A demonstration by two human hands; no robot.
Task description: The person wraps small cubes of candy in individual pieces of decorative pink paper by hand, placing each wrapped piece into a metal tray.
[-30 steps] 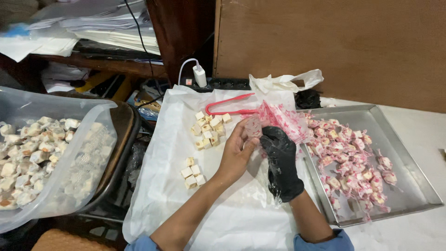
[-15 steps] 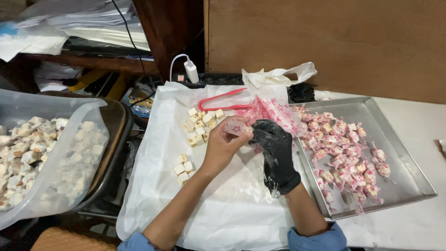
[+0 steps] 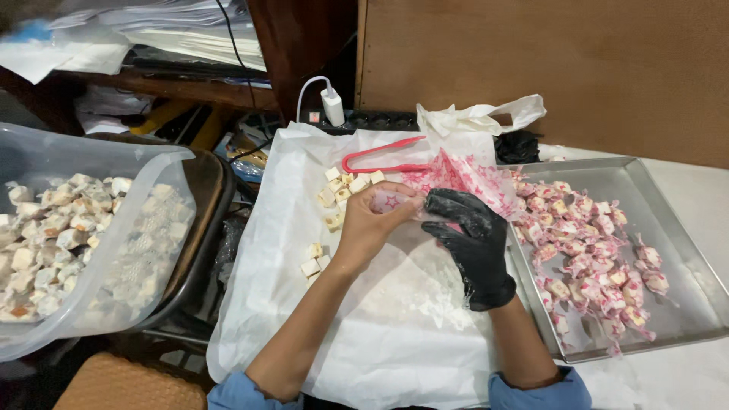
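The work in hand looks like the wrapping of one sweet: the bare left hand (image 3: pixel 372 224) and the black-gloved right hand (image 3: pixel 471 235) meet over the white plastic sheet (image 3: pixel 395 319) that covers the tabletop, and between their fingertips sits a small wrapper (image 3: pixel 391 201), clear with red star marks. The left grip is closed round that wrapper, pinching it from the near side; the right grip is curled in at the wrapper's other end — its fingers fold under, so whether it truly pinches the paper or only steadies it I cannot tell. The piece inside is hidden by the fingers, though the wrapper seems to bulge round something. Just beyond the hands lies a loose heap of bare cream cubes (image 3: pixel 343 193), with a few more cubes (image 3: pixel 314 260) near the left wrist, and a stack of unused wrappers (image 3: pixel 463 176) beside red tongs (image 3: pixel 380 158). To the right, a metal tray (image 3: pixel 683 228) holds many finished wrapped sweets (image 3: pixel 592 250); to the left, a plastic-lined tub (image 3: pixel 91 243) holds more cubes. By my judgement the next move calls for both ends of the wrapper to be held firmly and turned against each other — with the cube kept centred so it does not slip out.
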